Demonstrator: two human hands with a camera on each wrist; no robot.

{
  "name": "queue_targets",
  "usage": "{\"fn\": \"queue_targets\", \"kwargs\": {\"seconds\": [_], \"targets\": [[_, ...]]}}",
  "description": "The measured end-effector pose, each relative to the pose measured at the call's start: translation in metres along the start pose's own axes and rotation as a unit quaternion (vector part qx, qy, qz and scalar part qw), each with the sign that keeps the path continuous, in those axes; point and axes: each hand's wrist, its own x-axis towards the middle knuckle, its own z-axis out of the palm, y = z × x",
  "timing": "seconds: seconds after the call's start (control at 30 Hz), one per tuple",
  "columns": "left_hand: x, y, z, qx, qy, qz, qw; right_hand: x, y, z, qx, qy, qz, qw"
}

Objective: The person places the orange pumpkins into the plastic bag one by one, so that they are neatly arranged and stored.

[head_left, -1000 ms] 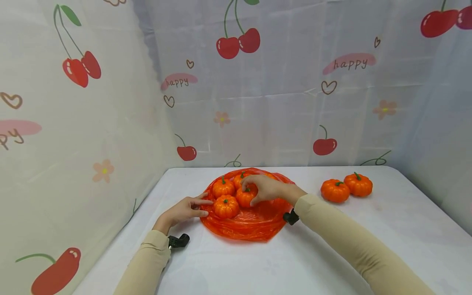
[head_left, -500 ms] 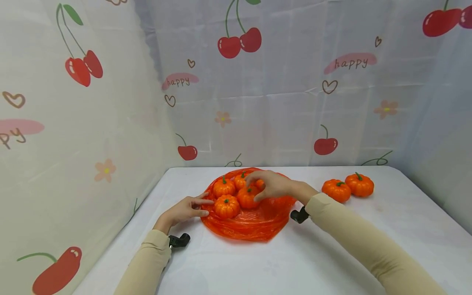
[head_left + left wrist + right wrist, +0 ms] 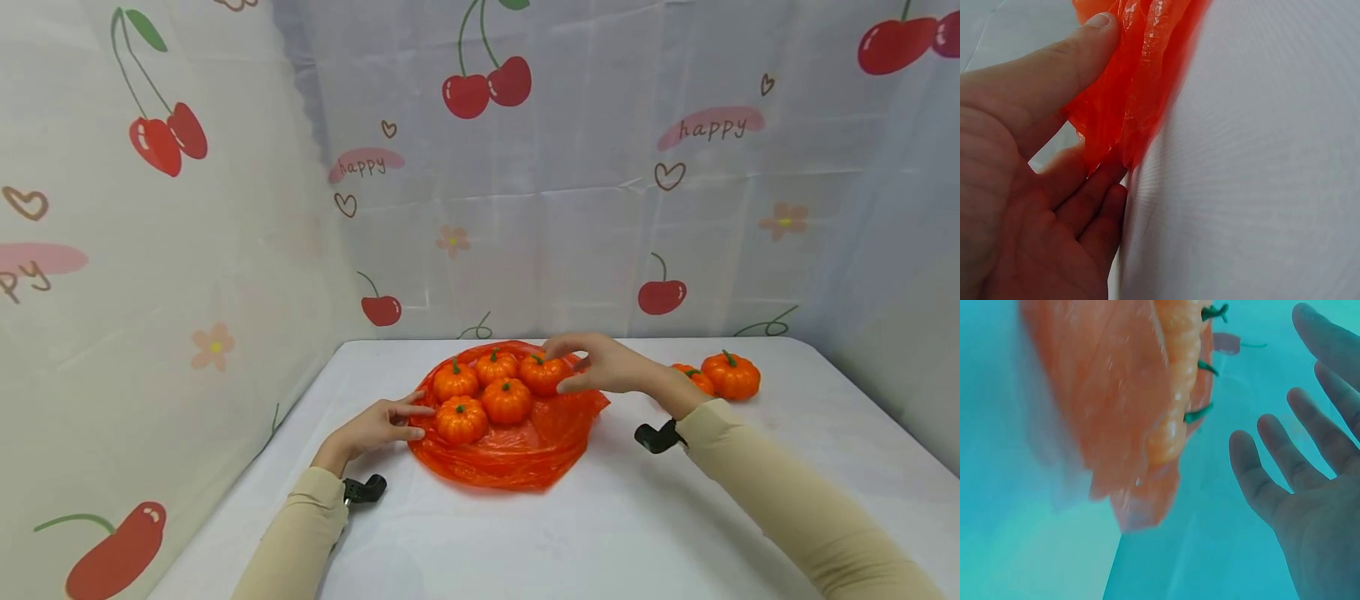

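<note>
Several small orange toy pumpkins [image 3: 507, 402] with green stems sit grouped in a thin red plastic bag [image 3: 498, 468], spread open on the table. My left hand [image 3: 373, 432] is at the bag's left edge, fingers fairly straight and spread. In the left wrist view its thumb [image 3: 1063, 65] lies against the crumpled plastic, with the other fingers partly behind it. My right hand [image 3: 606, 367] hovers by the bag's right rim, near the rightmost pumpkin [image 3: 542, 375]. The right wrist view shows that hand's fingers spread, apart from the bag [image 3: 1104, 381] and holding nothing.
Two more pumpkins stand on the white table [image 3: 600, 533] at the back right: one fully visible [image 3: 731, 377], the other [image 3: 695, 379] partly behind my right forearm. A cherry-printed curtain [image 3: 547, 200] hangs behind the table and along its sides.
My right hand has let go of the middle pumpkin and moved right, to the bag's right rim. The pumpkins behind it have come into sight. My left hand stays put.
</note>
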Motion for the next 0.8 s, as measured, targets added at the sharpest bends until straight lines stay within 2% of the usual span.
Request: {"fn": "queue_targets", "kwargs": {"seconds": [0.1,0.43,0.8], "targets": [[0.000,0.000,0.000,0.002,-0.001,0.005,1.0000,-0.014,0.005,-0.011,0.000,0.011,0.012,1.000],[-0.001,0.000,0.002,0.007,0.002,0.003,1.0000,-0.054,0.023,-0.043,-0.052,0.057,0.055,0.996],[0.000,0.001,0.001,0.003,0.000,0.004,1.0000,-0.087,0.029,-0.084,-0.091,0.079,0.116,0.986]]}}
